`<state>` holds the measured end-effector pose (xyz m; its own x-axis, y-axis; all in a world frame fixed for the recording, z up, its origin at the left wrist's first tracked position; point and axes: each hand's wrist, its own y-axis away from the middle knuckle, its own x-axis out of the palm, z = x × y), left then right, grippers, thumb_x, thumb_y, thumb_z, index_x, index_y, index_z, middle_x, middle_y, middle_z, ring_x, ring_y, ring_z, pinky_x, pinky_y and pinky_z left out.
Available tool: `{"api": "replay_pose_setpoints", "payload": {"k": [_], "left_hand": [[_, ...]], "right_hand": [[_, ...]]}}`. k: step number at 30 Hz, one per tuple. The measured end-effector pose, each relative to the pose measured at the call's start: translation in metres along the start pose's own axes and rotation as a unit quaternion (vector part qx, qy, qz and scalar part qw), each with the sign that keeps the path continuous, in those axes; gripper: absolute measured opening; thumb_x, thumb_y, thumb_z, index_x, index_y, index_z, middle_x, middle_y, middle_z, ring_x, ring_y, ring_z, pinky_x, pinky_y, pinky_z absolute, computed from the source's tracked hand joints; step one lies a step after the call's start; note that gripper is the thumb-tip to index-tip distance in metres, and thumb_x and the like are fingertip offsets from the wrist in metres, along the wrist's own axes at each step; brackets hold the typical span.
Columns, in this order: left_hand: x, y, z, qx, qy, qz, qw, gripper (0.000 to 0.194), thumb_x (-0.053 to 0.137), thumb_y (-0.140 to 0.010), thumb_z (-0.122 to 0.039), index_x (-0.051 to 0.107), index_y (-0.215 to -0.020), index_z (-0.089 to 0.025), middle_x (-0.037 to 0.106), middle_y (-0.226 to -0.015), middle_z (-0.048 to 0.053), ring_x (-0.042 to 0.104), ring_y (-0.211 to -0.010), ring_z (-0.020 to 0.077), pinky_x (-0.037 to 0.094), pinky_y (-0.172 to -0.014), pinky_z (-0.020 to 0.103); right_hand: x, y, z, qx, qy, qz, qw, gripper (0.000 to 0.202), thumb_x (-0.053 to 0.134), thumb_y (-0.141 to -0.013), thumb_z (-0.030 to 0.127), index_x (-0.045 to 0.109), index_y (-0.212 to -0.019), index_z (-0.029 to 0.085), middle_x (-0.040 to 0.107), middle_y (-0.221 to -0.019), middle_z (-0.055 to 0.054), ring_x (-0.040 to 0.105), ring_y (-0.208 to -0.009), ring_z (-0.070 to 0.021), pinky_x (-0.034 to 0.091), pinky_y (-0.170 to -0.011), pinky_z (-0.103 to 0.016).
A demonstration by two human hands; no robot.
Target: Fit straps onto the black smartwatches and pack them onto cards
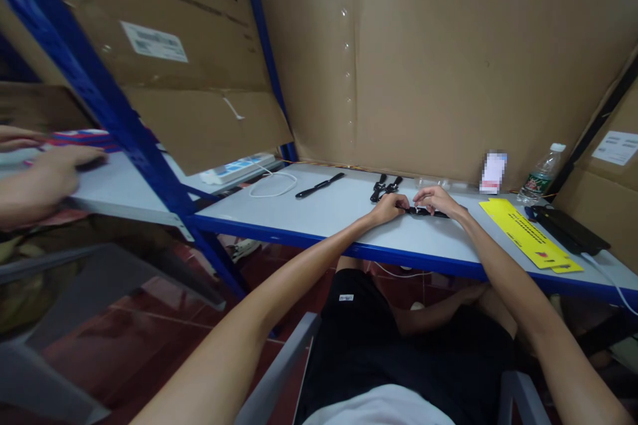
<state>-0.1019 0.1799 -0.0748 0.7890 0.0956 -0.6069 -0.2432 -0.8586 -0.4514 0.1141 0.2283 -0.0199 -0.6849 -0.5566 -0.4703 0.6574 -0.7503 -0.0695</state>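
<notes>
A slim black blade-shaped piece (pixel 427 212), with a small shiny spot near its middle, lies low over the table in front of me. My left hand (pixel 389 208) is closed, its fingertips pinching the left end of that piece. Just above the piece, my right hand (pixel 435 200) has its fingers bent and pressed together; what sits between the tips is too small to make out. Several similar black pieces (pixel 385 187) lie grouped behind my left hand. Farther left, a single long black blade-shaped piece (pixel 319 185) rests on the tabletop.
The white table (pixel 269 216) has a blue edge and cardboard walls (pixel 448 73). At right are a yellow sheet (pixel 531 234), a black case-like object (pixel 568 229), a bottle (pixel 541 176) and an upright blurred object (pixel 493 172). A power strip (pixel 239 169) and white cable (pixel 273 194) lie left. Another person's hands (pixel 44 179) show far left.
</notes>
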Motion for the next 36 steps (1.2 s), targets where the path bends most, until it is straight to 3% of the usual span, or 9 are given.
{"api": "replay_pose_setpoints", "payload": {"k": [7,15,18,21,24,27,29,34,36], "left_hand": [[0.0,0.0,0.0,0.005,-0.002,0.006,1.0,0.02,0.063,-0.07,-0.011,0.075,-0.086,-0.016,0.075,-0.083,0.003,0.067,-0.081,0.0176,0.049,-0.077,0.028],[0.001,-0.001,0.0,0.001,0.007,0.003,1.0,0.02,0.063,-0.069,-0.009,0.074,-0.084,-0.015,0.074,-0.082,0.002,0.066,-0.079,0.017,0.049,-0.077,0.029],[0.0,0.0,-0.001,0.003,0.002,-0.002,1.0,0.02,0.064,-0.069,-0.009,0.075,-0.085,-0.015,0.074,-0.082,0.003,0.066,-0.08,0.0174,0.049,-0.078,0.029],[-0.001,0.0,-0.002,0.001,0.002,-0.001,1.0,0.019,0.064,-0.069,-0.009,0.074,-0.084,-0.015,0.074,-0.082,0.003,0.066,-0.081,0.0178,0.049,-0.079,0.029],[-0.001,-0.001,-0.003,-0.005,0.002,0.003,1.0,0.019,0.063,-0.068,-0.009,0.074,-0.083,-0.015,0.074,-0.083,0.003,0.066,-0.081,0.0179,0.049,-0.078,0.029],[-0.001,0.0,-0.004,-0.004,0.007,0.004,1.0,0.02,0.062,-0.068,-0.008,0.073,-0.083,-0.015,0.074,-0.084,0.003,0.067,-0.082,0.0177,0.049,-0.08,0.03],[-0.001,0.0,-0.005,-0.004,0.007,0.001,1.0,0.019,0.062,-0.068,-0.008,0.073,-0.083,-0.015,0.074,-0.083,0.003,0.066,-0.081,0.0175,0.049,-0.079,0.029],[-0.001,0.001,-0.006,-0.007,-0.005,-0.002,1.0,0.015,0.064,-0.069,-0.01,0.072,-0.081,-0.016,0.072,-0.079,0.001,0.064,-0.078,0.0168,0.047,-0.075,0.028],[-0.001,0.0,-0.005,-0.007,-0.005,-0.002,1.0,0.014,0.064,-0.068,-0.011,0.071,-0.079,-0.016,0.071,-0.078,0.001,0.064,-0.078,0.0168,0.047,-0.075,0.028]], "right_hand": [[-0.006,0.002,0.0,-0.016,-0.001,0.078,0.997,0.028,0.071,-0.067,0.019,0.077,-0.094,0.017,0.077,-0.096,-0.006,0.058,-0.062,-0.0101,0.043,-0.048,-0.018],[0.007,-0.005,-0.005,-0.004,0.075,-0.015,0.997,0.012,0.075,-0.07,0.018,0.072,-0.082,0.015,0.064,-0.058,0.002,0.05,-0.045,-0.0092,0.036,-0.041,-0.019],[0.01,-0.005,-0.003,-0.006,0.056,-0.012,0.998,0.014,0.073,-0.076,0.022,0.072,-0.089,0.014,0.058,-0.048,0.004,0.048,-0.04,-0.0099,0.036,-0.04,-0.02],[0.009,-0.003,-0.001,-0.01,0.008,-0.041,0.999,0.017,0.069,-0.082,0.026,0.071,-0.093,0.013,0.061,-0.05,0.002,0.044,-0.036,-0.0089,0.033,-0.037,-0.02],[0.005,-0.001,-0.001,-0.034,-0.027,-0.077,0.996,0.02,0.065,-0.082,0.022,0.069,-0.099,0.013,0.074,-0.073,-0.003,0.041,-0.036,-0.0068,0.036,-0.036,-0.021],[0.005,0.0,-0.003,-0.036,-0.036,-0.048,0.998,0.023,0.06,-0.085,0.022,0.067,-0.106,0.015,0.078,-0.09,-0.006,0.043,-0.037,-0.0065,0.042,-0.038,-0.022],[0.006,-0.002,-0.005,-0.026,-0.019,-0.043,0.999,0.017,0.058,-0.089,0.023,0.067,-0.101,0.015,0.076,-0.078,-0.003,0.043,-0.036,-0.007,0.041,-0.036,-0.021],[0.007,-0.008,-0.009,-0.019,0.028,-0.158,0.987,0.012,0.061,-0.089,0.022,0.066,-0.08,0.017,0.045,-0.041,0.008,0.037,-0.032,-0.0082,0.03,-0.032,-0.018],[0.007,-0.007,-0.008,-0.028,-0.002,-0.143,0.989,0.012,0.062,-0.089,0.026,0.066,-0.082,0.016,0.053,-0.046,0.006,0.038,-0.033,-0.0078,0.033,-0.033,-0.019]]}}
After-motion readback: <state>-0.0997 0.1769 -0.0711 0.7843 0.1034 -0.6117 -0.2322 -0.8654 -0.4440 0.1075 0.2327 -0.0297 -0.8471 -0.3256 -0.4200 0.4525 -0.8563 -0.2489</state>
